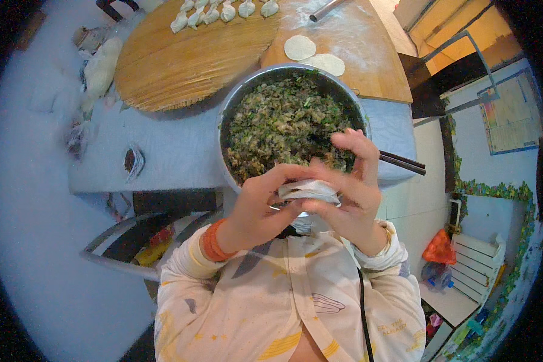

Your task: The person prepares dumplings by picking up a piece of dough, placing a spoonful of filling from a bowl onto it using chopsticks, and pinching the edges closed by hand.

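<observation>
Between my two hands, in front of my chest, is a folded dough wrapper (308, 190), its pale edge facing up. My left hand (264, 206) grips one end with thumb and fingers, an orange band around that wrist. My right hand (355, 185) pinches the other end, its index finger raised over the bowl. Just beyond the hands stands a metal bowl (226, 113) full of chopped green and brown filling (289, 117). Dark chopsticks (402, 163) stick out past the bowl's right side, their other ends hidden behind my right hand.
Several shaped dumplings (226, 11) stand on a round wooden board (185, 63). Two flat dough wrappers (300, 48) lie on a floured wooden board (366, 50), near a rolling pin (328, 10). A small bag of dark contents (134, 161) sits left on the cloth-covered table (176, 149).
</observation>
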`<state>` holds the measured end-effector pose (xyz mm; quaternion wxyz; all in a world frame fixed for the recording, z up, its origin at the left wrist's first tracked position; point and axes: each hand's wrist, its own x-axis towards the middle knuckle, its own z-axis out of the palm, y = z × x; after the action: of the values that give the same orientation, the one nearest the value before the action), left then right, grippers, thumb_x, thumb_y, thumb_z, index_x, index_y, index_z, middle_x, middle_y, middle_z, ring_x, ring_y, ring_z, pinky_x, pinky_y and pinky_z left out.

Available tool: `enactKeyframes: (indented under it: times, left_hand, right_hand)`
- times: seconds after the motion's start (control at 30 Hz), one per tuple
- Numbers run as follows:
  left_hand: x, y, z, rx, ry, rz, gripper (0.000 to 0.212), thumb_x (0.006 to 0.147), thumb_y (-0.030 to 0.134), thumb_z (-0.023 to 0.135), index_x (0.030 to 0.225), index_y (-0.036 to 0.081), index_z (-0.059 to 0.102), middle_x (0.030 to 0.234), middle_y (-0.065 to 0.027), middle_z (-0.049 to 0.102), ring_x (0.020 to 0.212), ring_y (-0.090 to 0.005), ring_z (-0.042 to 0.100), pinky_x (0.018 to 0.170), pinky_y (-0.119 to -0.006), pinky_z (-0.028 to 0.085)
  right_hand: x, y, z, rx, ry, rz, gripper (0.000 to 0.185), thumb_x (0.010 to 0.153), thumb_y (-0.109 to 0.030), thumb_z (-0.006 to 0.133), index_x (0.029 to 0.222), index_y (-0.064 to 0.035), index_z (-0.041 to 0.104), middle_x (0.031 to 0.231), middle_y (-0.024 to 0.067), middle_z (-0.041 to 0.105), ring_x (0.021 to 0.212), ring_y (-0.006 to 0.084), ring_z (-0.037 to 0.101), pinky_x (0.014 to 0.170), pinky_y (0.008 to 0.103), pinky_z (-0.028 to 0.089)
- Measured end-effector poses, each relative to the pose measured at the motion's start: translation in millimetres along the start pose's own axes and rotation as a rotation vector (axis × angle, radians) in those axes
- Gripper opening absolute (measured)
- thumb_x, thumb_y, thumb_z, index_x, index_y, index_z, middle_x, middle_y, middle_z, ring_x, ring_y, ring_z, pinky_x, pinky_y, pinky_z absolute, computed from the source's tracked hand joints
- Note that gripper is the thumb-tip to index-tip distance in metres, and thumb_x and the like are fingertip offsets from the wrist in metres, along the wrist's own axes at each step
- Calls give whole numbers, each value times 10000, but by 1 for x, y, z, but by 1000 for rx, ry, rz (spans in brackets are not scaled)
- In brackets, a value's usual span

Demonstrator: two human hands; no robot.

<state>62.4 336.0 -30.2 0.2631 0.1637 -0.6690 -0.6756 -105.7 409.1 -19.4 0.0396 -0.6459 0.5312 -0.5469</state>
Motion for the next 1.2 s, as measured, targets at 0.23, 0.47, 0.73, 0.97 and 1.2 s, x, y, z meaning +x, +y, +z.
enactKeyframes:
  times: [0.23,0.47,0.73,0.97,1.2]
  left_hand:
    - [4,6,-8,-501,-108,-234,365,857,-5,611,1195,-2,474,1157,-84,566,1067,-144,551,911,-279,449]
    - [1,5,-4,-499,-98,-182,528,850,-18,623,1297,41,348,1266,-61,458,1201,-151,444,945,-290,425]
    - [10,6,-5,-465,-175,-144,690,721,149,791,1264,54,374,1233,-51,448,1133,-138,476,900,-296,438]
    - [34,8,5,-43,-230,506,597,651,474,799,984,30,579,881,-73,595,799,-258,607,686,-329,485]
    - [33,19,-1,283,-314,475,373,816,436,625,886,70,602,710,-115,595,600,-335,576,521,-372,460]
  right_hand:
    - [13,9,3,236,-328,84,880,801,-598,543,1366,54,373,1387,238,341,1306,349,295,1089,452,165]
    - [22,5,3,103,-409,-56,477,836,-343,471,1195,-49,585,1334,174,435,1256,375,348,1085,573,83]
    - [29,-10,-5,113,-334,-110,511,843,-345,295,963,-68,707,1206,180,531,1227,355,354,1100,553,40]
    - [28,-17,1,179,-254,-218,502,871,-403,296,987,-122,694,1193,201,516,1210,371,359,1090,582,38]
    - [19,-3,3,259,-294,-98,499,870,-386,285,1066,-123,662,1210,216,500,1197,376,377,1088,586,49]
